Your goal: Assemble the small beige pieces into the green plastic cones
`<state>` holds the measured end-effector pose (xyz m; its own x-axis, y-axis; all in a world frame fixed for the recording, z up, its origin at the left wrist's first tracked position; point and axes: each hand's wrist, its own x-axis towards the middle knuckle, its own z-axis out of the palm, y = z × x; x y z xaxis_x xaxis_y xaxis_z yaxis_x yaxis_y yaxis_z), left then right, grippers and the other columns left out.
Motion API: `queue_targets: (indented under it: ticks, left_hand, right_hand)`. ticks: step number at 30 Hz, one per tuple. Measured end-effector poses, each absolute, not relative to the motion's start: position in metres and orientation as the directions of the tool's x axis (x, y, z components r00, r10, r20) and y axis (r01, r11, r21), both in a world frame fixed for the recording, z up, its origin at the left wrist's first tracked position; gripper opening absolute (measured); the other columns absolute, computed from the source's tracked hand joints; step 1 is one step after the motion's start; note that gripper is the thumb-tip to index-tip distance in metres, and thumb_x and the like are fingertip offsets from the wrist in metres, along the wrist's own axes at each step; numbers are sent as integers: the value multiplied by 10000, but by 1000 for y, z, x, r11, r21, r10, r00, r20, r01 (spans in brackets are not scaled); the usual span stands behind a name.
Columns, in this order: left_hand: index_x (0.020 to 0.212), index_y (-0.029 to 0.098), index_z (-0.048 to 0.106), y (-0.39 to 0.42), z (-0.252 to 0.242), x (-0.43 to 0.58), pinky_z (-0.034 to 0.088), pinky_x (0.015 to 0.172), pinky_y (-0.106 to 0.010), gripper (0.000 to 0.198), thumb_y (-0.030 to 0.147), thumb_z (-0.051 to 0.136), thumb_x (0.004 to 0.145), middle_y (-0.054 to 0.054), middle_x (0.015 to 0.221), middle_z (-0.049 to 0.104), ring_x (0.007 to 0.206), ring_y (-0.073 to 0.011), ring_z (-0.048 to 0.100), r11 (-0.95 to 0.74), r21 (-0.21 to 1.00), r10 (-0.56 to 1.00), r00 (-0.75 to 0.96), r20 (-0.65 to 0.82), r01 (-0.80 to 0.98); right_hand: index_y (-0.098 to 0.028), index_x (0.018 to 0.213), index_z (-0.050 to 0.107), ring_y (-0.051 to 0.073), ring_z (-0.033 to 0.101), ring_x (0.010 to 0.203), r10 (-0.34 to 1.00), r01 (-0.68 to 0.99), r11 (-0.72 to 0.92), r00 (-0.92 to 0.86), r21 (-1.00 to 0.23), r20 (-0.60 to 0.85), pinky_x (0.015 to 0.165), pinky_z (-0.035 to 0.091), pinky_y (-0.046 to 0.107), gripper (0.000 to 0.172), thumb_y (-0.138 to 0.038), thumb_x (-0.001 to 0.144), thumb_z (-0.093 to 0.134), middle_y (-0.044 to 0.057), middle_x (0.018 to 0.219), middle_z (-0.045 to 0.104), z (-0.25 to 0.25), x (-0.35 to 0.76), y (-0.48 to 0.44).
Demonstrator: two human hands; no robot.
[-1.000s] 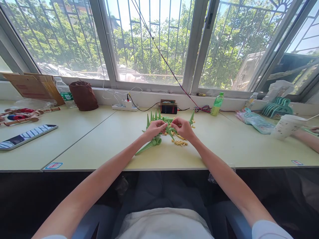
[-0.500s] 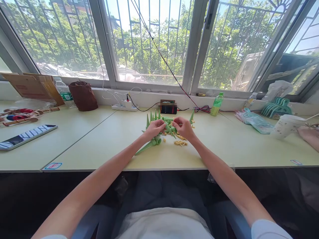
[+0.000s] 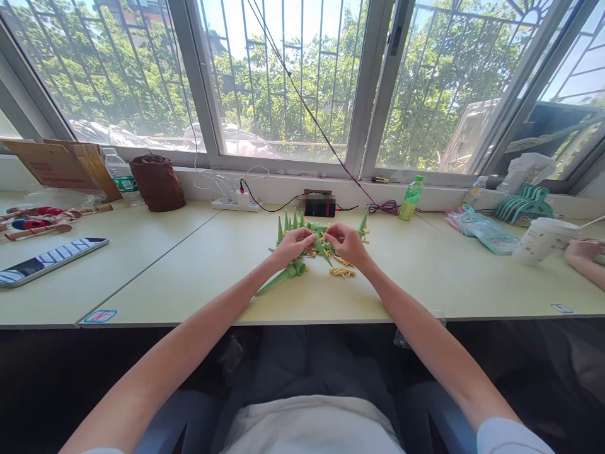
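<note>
My left hand [image 3: 293, 244] is closed on a slim green cone [image 3: 323, 253], its point slanting down to the right. My right hand [image 3: 346, 244] is pinched close to the cone's upper end; whatever sits between those fingertips is too small to make out. Several green cones [image 3: 287, 223] stand upright behind my left hand, and one more green cone [image 3: 363, 221] stands beyond my right. Under my left wrist, green cones fitted into each other [image 3: 283, 276] lie on the table. Short yellow sticks [image 3: 342, 272] lie in a small pile below my right hand.
A phone [image 3: 319, 205] leans at the back, near a power strip [image 3: 236, 203] and a green bottle [image 3: 411, 198]. Left are a brown bag [image 3: 157, 183] and another phone [image 3: 54, 261]. At right, a white cup [image 3: 543, 241] stands beside another person's hand [image 3: 583, 250].
My right hand has shifted slightly left, closer to my left hand. The held cone's tip has swung a little down and left. The other person's hand at right has moved slightly.
</note>
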<state>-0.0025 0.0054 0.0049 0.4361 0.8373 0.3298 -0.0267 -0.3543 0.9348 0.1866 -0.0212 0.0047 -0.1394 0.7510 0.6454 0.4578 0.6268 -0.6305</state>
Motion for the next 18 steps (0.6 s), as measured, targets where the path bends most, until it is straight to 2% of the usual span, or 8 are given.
queue_targets:
  ticks: [4,9,18]
  left_hand:
    - [770,147,622,3,6,-4,471,575,-235,384,522,701,745,-1,676,565,593,-99,538,-410,911,828,435,354,38]
    - [738,151,605,4,6,-4,450,549,-226,350,486,705,744,6,646,549,568,-95,526,-404,913,839,421,345,57]
    - [779,160,579,9,2,-2,532,608,-262,362,492,716,737,-31,782,630,733,-148,615,-380,923,811,460,362,-56]
  right_hand:
    - [-189,850,594,183,657,735,750,430,639,-167,-638,639,644,506,295,169,-354,856,558,50,770,689,4,186,-22]
    - [-188,852,597,180,658,733,749,426,644,-181,-636,637,650,510,294,184,-369,856,561,50,779,694,4,184,-23]
    - [-190,829,587,178,639,677,732,465,617,-41,-635,681,620,497,290,213,-395,864,539,50,749,668,6,187,-21]
